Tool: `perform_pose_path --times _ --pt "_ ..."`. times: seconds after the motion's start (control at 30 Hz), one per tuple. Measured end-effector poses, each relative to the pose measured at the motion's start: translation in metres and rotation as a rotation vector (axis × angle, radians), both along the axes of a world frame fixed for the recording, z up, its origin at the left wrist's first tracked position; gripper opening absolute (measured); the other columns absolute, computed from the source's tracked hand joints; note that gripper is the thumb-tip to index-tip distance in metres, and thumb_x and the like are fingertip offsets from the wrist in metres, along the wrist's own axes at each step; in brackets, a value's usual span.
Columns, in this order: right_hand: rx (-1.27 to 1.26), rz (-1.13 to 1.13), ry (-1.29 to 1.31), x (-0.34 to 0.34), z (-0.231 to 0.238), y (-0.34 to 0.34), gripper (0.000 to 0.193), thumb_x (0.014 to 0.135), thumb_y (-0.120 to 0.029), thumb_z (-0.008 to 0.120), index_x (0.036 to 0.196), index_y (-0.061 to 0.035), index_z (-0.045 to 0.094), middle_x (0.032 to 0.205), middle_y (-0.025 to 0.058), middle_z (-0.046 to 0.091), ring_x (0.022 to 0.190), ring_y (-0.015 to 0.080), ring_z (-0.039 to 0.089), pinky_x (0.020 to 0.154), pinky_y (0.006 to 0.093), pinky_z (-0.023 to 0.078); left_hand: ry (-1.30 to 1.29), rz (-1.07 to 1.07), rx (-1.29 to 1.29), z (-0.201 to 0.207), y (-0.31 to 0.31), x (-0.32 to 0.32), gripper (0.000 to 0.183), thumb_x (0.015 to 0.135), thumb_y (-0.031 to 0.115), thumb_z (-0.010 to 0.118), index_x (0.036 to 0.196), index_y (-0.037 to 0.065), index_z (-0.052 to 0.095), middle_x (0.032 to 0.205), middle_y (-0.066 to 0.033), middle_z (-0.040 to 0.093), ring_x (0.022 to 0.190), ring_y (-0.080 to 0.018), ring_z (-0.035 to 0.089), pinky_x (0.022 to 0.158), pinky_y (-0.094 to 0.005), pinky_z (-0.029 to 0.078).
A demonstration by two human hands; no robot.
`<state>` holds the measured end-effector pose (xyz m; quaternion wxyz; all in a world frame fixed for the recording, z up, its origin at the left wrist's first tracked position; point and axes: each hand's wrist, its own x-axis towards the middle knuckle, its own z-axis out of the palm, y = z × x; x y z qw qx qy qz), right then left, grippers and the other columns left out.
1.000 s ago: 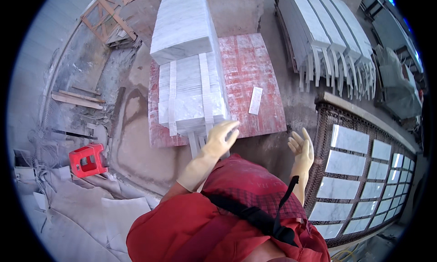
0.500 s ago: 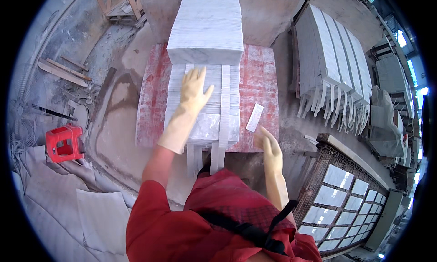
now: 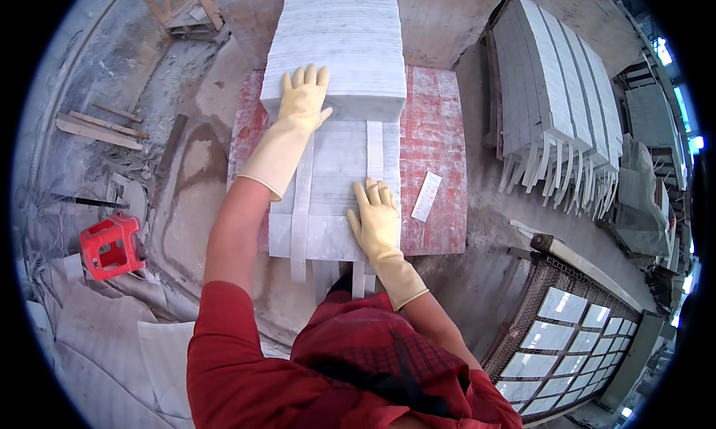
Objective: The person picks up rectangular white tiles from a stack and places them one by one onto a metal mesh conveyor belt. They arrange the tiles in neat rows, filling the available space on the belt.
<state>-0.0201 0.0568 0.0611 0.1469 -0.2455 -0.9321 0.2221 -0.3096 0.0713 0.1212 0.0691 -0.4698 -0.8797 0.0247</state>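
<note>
The grip of the left hand [image 3: 302, 101] is spread almost flat, fingers extended over the top of the upper stack [image 3: 339, 33] of thin pale slabs, near its front left corner, with the thumb held apart; nothing is seen to be clasped. The grip of the right hand [image 3: 377, 216] is likewise spread, palm down on the lower stack [image 3: 335, 171], where the right strap [image 3: 375, 149] is partly covered; whether the strap is pinned by the palm cannot be told. Both hands are sheathed in cream gloves, by which a slip on smooth or dusty stone could be felt too late.

The upper stack is set back on the lower one, and many slab edges are shown as lines across both. If the front slab were pushed unevenly by the left hand, it could be shifted or tipped, and a corner chipped. A finger could be pinched where the two stacks meet.

The left strap [image 3: 302, 205] is draped over the front edge with its end hanging; it could be snagged by a sleeve or twisted if pulled askew. Both stacks are carried by a red-stained worktop [image 3: 436, 130]. A small pale strip [image 3: 426, 197] is left loose on its right side, and could be knocked off by the right elbow.
</note>
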Motion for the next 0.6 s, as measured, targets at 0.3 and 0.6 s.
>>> perform_pose_path --times 0.3,0.6 --pt "-0.055 0.002 -0.095 -0.005 -0.004 0.009 0.06 0.088 -0.025 0.078 0.142 -0.0048 0.06 0.149 0.0199 0.053 0.14 0.0423 0.046 0.117 0.0526 0.04 -0.002 -0.003 0.176 -0.025 0.009 0.002 0.103 0.077 0.032 0.093 0.161 0.006 0.039 0.161 -0.0158 0.044 0.149 -0.0385 0.04 0.126 -0.058 0.029" --pt "-0.055 0.002 -0.081 -0.006 -0.009 0.012 0.06 0.088 -0.025 0.078 0.141 -0.0049 0.06 0.149 0.02 0.053 0.14 0.0425 0.046 0.117 0.0523 0.04 0.081 0.032 0.2 -0.034 0.006 0.012 0.095 0.079 0.033 0.092 0.157 0.009 0.043 0.157 -0.0133 0.046 0.146 -0.0356 0.044 0.123 -0.0602 0.033"
